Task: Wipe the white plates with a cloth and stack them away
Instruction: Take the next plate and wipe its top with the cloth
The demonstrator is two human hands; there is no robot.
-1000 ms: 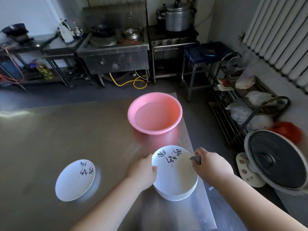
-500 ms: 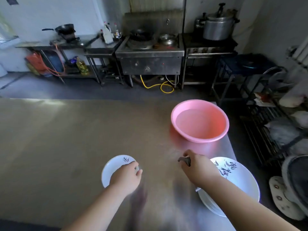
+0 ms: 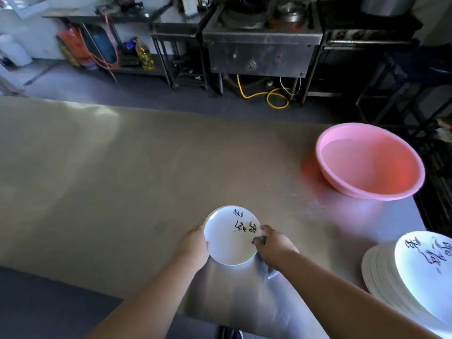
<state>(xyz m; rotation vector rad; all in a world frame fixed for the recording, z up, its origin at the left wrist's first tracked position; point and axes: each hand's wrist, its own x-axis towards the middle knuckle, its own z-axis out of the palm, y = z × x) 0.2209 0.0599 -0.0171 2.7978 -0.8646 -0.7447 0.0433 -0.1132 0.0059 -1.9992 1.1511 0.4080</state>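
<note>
A small white plate (image 3: 228,237) with dark brush lettering sits near the front of the steel table (image 3: 122,179); another rim shows just under its far-left edge. My left hand (image 3: 194,247) grips its left rim. My right hand (image 3: 274,244) holds a small grey cloth (image 3: 259,239) against the plate's right edge. A tall stack of white plates (image 3: 406,277) with the same lettering stands at the table's right front corner, partly cut off by the frame.
A pink basin (image 3: 369,161) holding water stands at the table's far right. Beyond the table are a steel stove (image 3: 261,42), shelving with bottles and a yellow hose (image 3: 266,96) on the floor.
The view swung left. My left hand carried a plate from the stack at the right to the single plate, and my right hand with the cloth moved onto it.
</note>
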